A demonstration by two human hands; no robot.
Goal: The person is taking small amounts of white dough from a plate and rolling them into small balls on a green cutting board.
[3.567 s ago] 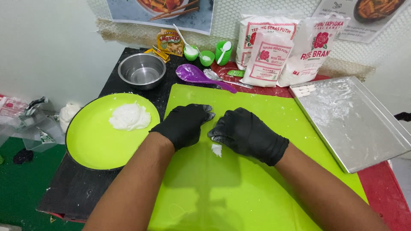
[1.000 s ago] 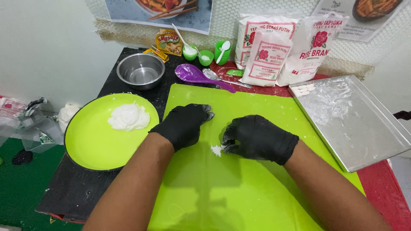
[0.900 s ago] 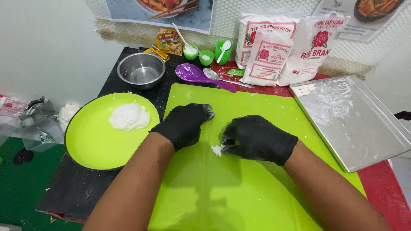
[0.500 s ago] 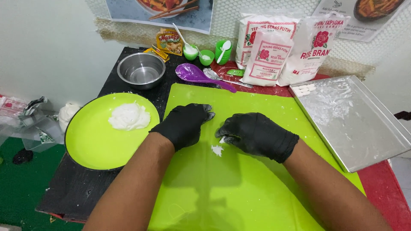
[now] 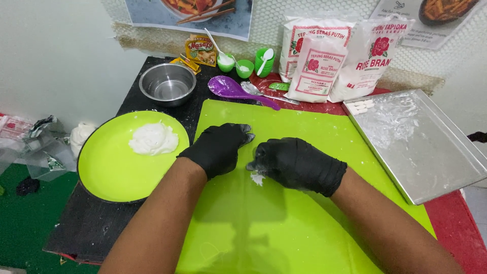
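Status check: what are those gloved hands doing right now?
Left hand flat on green mat. Right hand over small white dough piece. Nothing in the way.

Black gloves on left hand (image 5: 219, 148) and right hand (image 5: 299, 163). White dough piece (image 5: 257, 178) under right hand. Lime-green mat (image 5: 304, 218) at centre. Lime-green plate (image 5: 109, 167) at left, with white dough lump (image 5: 153, 139). Silver bowl (image 5: 167, 83) far left. Purple spoon (image 5: 231, 89) far centre. Silver tray (image 5: 431, 152) at right, dusted white. White flour bags (image 5: 340, 56) with red print. Black tabletop (image 5: 91, 228).
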